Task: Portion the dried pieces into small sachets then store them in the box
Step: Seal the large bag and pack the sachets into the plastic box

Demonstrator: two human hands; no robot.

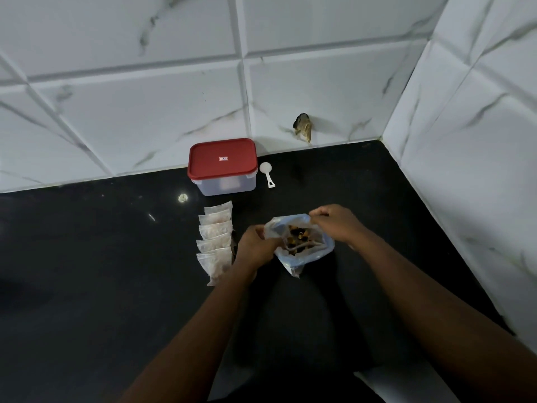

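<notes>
5 sachets (215, 238), 1 box (223, 167), 1 scoop (267, 173), 1 bag (302, 242).

A home kitchen corner: a polished black stone countertop (87, 271) meets two walls clad in large white marble-effect tiles (130, 117) with grey veining and bevelled joints. A rough hole (303, 128) breaks the tile just above the counter near the corner. Household food-storage items sit on the worktop: a clear plastic box with a red snap-on lid (222, 165) against the back wall, a small white plastic measuring scoop (266, 173) just beside it, and a row of small clear sachets (215, 237) overlapping one another in front of the box.
</notes>
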